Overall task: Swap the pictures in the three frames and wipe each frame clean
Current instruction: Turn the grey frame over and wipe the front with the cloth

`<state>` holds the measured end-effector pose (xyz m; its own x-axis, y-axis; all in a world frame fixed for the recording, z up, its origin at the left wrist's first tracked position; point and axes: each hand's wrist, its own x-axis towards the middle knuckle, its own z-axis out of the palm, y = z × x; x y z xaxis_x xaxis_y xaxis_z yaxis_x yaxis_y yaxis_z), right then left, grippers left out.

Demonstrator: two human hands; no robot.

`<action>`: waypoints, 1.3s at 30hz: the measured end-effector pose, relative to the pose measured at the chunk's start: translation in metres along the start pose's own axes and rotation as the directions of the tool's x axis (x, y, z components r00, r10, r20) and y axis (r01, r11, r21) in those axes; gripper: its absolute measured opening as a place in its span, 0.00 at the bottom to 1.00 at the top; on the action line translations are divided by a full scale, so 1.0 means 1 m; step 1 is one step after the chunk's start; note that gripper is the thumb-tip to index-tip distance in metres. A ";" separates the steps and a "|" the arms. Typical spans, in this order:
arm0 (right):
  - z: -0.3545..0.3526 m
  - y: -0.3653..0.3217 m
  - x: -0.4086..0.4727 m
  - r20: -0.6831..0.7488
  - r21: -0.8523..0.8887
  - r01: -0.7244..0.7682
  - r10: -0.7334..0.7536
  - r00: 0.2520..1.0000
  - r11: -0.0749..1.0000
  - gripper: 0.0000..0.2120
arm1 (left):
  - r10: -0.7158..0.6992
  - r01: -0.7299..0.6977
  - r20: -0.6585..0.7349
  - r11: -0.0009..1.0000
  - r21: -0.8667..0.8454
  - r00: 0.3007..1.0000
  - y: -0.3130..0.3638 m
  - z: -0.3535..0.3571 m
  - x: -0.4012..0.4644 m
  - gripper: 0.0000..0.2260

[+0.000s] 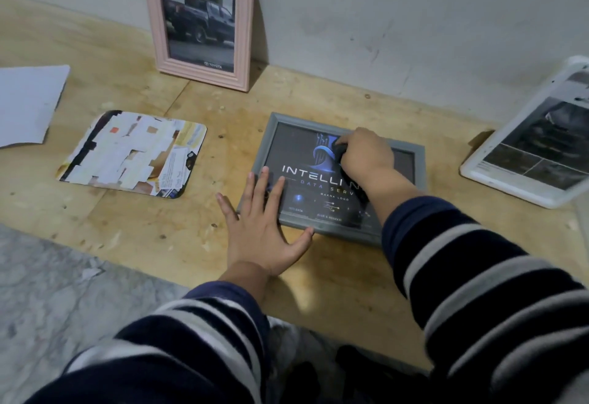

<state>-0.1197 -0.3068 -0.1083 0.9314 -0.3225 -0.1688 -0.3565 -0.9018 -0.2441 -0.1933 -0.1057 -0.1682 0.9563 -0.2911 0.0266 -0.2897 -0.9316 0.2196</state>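
- From where I sit, the right hand [363,156] has its fingers curled round a dark cloth [341,152], bunched small and pressed onto the glass of the grey frame [420,161].
- The cloth sits on the upper middle of the picture, over the blue logo; a dark strip that looks like its tail trails under the wrist, though I cannot tell for sure.
- The left hand [264,222] lies flat with fingers spread and straight, holding nothing; its fingertips rest on the frame's near-left corner and the thumb touches the front edge, pinning it.
- The grey frame lies face up on the wooden board [334,276], near the wall, its dark printed picture already inside.
- My reading: this is the wiping step for frame 1 of 3.
- The next move, I judge, calls for strokes out toward the right side and the border, with the left hand bearing down so the frame does not slide.
- The pink arched frame [197,21] leans upright against the wall behind, showing a dark truck.
- The white frame [522,161] leans tilted at the far right.
- A collage-covered mat [134,152] and a white sheet [28,101] lie to the left, well apart from the hands.
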 end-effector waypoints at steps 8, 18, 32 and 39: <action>0.006 0.003 -0.050 0.141 0.001 0.075 -0.075 0.987 0.997 0.22 | 0.004 -0.004 -0.013 1.000 0.004 1.000 0.000 0.002 -0.003 0.42; 0.013 0.008 -0.102 0.181 0.072 0.116 -0.127 0.975 0.991 0.23 | 0.013 -0.013 -0.011 1.000 -0.011 1.000 0.001 -0.001 -0.002 0.42; -0.032 0.060 -0.052 0.023 0.223 -0.167 0.166 0.986 0.960 0.18 | 0.105 -0.110 -0.068 0.992 -0.062 0.992 0.067 0.012 -0.012 0.43; -0.022 0.049 -0.007 -0.026 0.066 -0.039 0.041 0.999 0.997 0.18 | 0.130 -0.130 -0.017 0.990 -0.046 0.991 0.074 0.015 -0.010 0.43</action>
<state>-0.1421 -0.3548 -0.0980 0.9175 -0.3666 -0.1541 -0.3970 -0.8675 -0.2998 -0.2242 -0.1746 -0.1665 0.9113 -0.4057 0.0711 -0.4096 -0.8746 0.2593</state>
